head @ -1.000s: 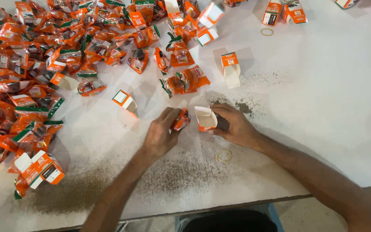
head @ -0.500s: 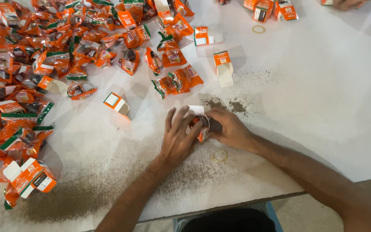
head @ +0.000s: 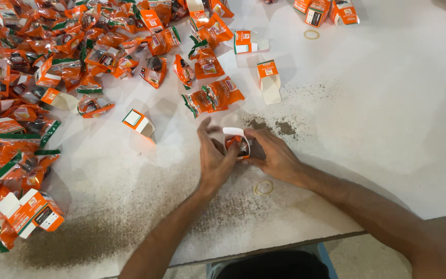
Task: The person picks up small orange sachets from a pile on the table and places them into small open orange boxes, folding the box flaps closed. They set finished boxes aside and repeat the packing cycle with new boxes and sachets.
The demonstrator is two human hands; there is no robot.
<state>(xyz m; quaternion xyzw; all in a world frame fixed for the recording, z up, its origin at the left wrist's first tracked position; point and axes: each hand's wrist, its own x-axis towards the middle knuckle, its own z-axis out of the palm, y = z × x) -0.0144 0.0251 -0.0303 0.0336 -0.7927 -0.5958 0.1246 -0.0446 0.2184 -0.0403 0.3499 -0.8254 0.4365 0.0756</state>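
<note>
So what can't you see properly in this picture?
All in the head view:
- Inside of the small carton: the left hand and right hand wrap around it.
- Orange pouch going in: mostly covered by the carton and fingers.
- Pile of pouches: cut off by the left and top edges.
- Boxes at the top: cut by the edge.
- Dark specks on the table: too small to identify.

The counter [head: 388, 119] is matt white, rough with dark powdery grit at lower left. The sachets [head: 32, 57] heaped at upper left look like glossy, crinkled plastic film. The small boxes [head: 139, 123] are smooth printed cardboard, white inside. Near centre lies a thin rubber band [head: 264, 187].
</note>
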